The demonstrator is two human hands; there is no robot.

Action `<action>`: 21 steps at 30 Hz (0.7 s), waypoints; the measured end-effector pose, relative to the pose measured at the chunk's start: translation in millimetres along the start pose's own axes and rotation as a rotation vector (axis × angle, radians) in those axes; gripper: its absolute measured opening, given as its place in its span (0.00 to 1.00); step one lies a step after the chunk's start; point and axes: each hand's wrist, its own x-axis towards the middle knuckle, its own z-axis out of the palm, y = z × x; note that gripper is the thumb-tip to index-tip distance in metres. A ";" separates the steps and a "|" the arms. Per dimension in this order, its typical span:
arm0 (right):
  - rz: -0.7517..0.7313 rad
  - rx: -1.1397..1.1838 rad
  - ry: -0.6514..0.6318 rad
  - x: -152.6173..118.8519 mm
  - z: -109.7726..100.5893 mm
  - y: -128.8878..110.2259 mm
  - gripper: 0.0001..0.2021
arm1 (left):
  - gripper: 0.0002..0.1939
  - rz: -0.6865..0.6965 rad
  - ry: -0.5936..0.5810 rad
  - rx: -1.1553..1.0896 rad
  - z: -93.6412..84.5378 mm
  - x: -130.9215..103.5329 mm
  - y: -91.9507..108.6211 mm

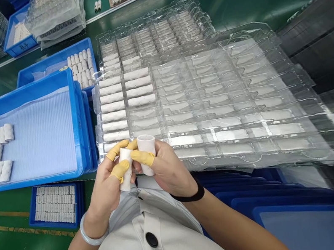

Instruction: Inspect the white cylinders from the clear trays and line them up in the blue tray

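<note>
My left hand point(108, 175), with yellow finger cots on thumb and finger, is closed around a white tube-shaped piece point(126, 170) held nearly upright. Beside it my right hand point(165, 165), also in yellow finger cots, grips a second white tube point(146, 143) whose open oval end faces up. Both hands meet in front of my body, at the near edge of a clear plastic tray point(184, 113). White tubes point(114, 116) lie in rows in the tray's left columns; its other slots show a pale surface through the plastic.
Left stands a blue bin point(74, 127) with several white tubes on a lined bottom. Another blue bin point(90, 48) with tubes is behind it. A second clear tray point(203, 16) lies farther back. A small blue box point(32, 211) of tubes is below left; stacked blue bins point(262, 198) are below right.
</note>
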 end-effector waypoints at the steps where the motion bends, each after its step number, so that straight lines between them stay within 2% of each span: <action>1: 0.002 0.000 0.009 0.2 1.0 0.1 0.12 | 0.23 0.016 0.012 0.029 -0.6 -0.3 -1.6; 6: 0.009 0.024 0.006 2.4 0.6 1.5 0.10 | 0.22 0.073 0.049 0.107 -2.5 -1.3 -6.5; 11: 0.016 0.016 -0.042 1.8 -3.7 2.3 0.08 | 0.21 -0.014 0.015 -0.068 -1.4 1.5 -1.8; 14: 0.049 0.083 -0.067 0.6 -2.7 -2.2 0.14 | 0.18 -0.051 0.024 -0.172 -3.5 5.5 1.3; 17: 0.118 0.252 -0.091 0.4 -1.2 -11.0 0.19 | 0.13 -0.089 0.034 -0.265 -7.6 9.4 2.5; 21: 0.203 0.399 -0.078 -0.4 -1.4 -21.8 0.25 | 0.14 -0.164 0.058 -0.362 -9.3 11.7 4.0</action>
